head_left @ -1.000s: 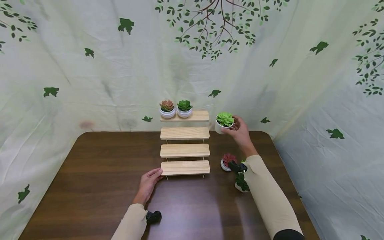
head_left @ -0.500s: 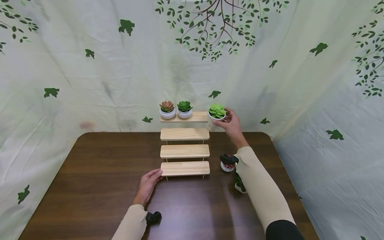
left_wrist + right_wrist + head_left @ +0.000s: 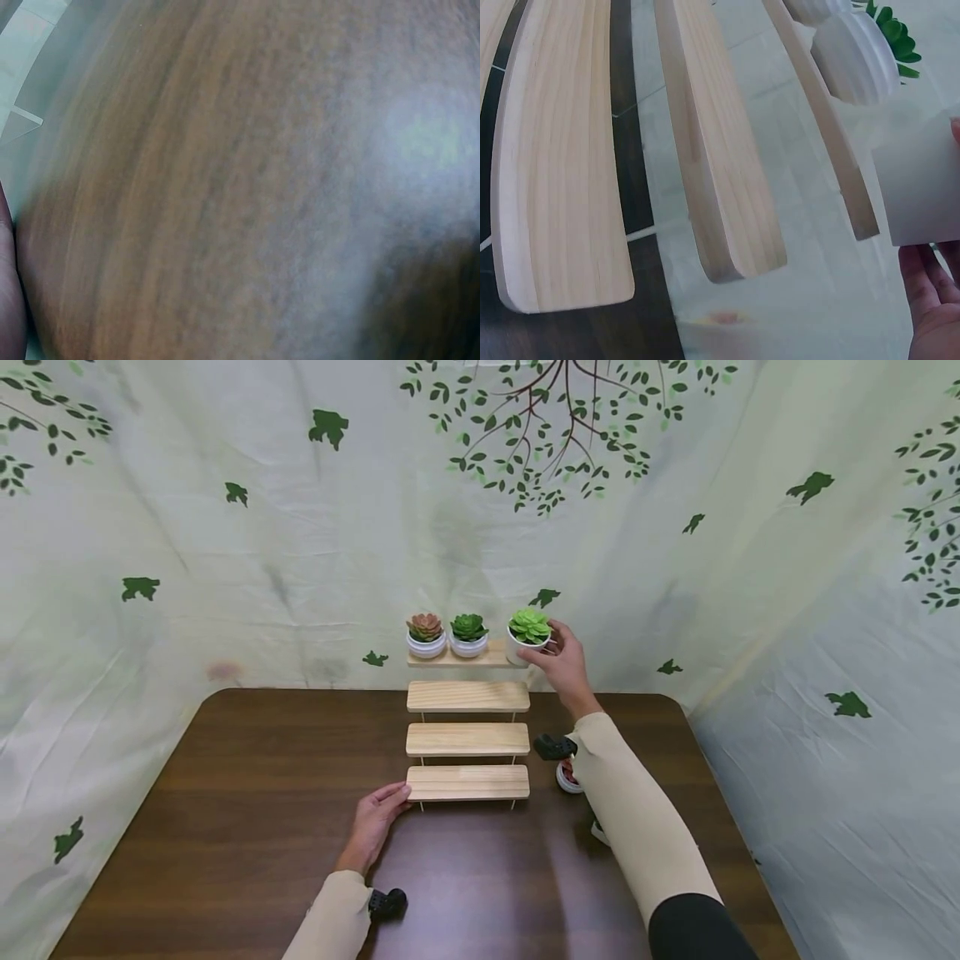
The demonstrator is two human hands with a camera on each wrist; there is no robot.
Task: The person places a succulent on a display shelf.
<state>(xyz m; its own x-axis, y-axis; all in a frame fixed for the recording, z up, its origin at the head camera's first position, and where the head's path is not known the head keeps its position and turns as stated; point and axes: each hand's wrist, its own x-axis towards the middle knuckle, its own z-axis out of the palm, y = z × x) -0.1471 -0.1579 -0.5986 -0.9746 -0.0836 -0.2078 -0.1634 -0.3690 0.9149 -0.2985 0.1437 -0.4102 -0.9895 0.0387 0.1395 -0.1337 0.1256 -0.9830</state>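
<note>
A wooden four-step display stand (image 3: pixel 468 740) stands on the table. My left hand (image 3: pixel 375 822) grips the left end of its lowest step. My right hand (image 3: pixel 564 667) holds a potted light green succulent (image 3: pixel 529 627) by its white pot, at the right end of the top step. Whether the pot touches the wood I cannot tell; the right wrist view has the pot (image 3: pixel 922 187) close by the step's end. On that same step sit a potted reddish-brown succulent (image 3: pixel 426 635) and a potted dark green succulent (image 3: pixel 469 635).
Right of the stand, a potted red succulent (image 3: pixel 568 778) shows partly behind my right sleeve (image 3: pixel 637 818). Another white pot (image 3: pixel 599 832) peeks out below it. A leaf-printed cloth (image 3: pixel 300 527) hangs behind the brown table (image 3: pixel 262 777).
My right hand has carried the light green succulent leftward and slightly up, from beside the stand to the top step's right end. The left hand stays on the lowest step.
</note>
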